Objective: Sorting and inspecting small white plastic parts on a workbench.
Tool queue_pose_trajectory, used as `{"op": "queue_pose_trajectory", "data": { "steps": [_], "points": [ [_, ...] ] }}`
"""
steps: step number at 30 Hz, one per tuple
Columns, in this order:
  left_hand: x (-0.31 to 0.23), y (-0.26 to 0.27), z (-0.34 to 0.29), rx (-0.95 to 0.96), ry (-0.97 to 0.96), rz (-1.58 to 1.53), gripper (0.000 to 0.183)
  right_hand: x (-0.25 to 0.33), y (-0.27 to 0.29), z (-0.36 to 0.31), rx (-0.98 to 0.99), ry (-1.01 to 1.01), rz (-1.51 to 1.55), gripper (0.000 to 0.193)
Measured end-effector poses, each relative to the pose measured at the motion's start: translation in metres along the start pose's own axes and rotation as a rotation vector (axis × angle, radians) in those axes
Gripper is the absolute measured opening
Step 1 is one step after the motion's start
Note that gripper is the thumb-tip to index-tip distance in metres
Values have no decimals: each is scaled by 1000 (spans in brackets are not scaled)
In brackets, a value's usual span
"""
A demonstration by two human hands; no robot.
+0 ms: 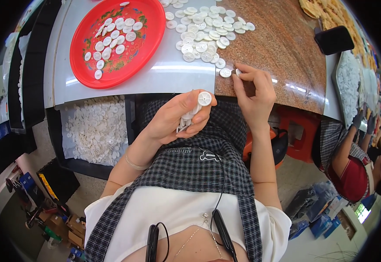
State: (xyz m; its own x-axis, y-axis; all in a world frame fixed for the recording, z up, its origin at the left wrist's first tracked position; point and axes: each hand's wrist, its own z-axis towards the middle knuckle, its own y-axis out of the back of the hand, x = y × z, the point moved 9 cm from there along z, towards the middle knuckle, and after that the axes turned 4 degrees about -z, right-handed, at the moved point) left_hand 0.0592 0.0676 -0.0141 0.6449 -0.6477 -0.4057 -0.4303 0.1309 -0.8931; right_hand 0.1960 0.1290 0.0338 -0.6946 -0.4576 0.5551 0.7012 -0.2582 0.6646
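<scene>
Several white plastic gear wheels (pixel 204 98) are gathered in my left hand (pixel 179 114), its fingers curled round them just off the table's front edge. My right hand (pixel 257 89) pinches one white gear (pixel 238 72) between thumb and forefinger, over the brown stone-patterned part of the table. Close to those fingertips, another gear (pixel 225 73) lies flat on the table. Beyond both hands spreads a loose heap of white gears (pixel 201 35). To the left, a round red tray (pixel 82 73) with a printed pattern holds more of them.
Below the tray, an open drawer (pixel 95 168) is filled with small white parts (pixel 96 131). A black phone (pixel 335 40) lies at the table's right, near yellowish pieces (pixel 330 15). Further right, another person (pixel 352 172) works by a tray of pale parts (pixel 352 83). A red stool (pixel 302 142) stands under the table.
</scene>
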Motion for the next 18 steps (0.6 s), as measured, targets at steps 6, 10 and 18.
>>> {"op": "queue_pose_trajectory", "data": {
  "steps": [6,10,18],
  "points": [
    [-2,-2,1,50,-38,42,43,-3,2,-6,54,-310,528,23],
    [-4,4,3,-101,-70,182,39,32,1,0,224,-150,518,30],
    [2,11,0,-122,-30,405,46,66,8,4,148,245,163,62]
  ]
}}
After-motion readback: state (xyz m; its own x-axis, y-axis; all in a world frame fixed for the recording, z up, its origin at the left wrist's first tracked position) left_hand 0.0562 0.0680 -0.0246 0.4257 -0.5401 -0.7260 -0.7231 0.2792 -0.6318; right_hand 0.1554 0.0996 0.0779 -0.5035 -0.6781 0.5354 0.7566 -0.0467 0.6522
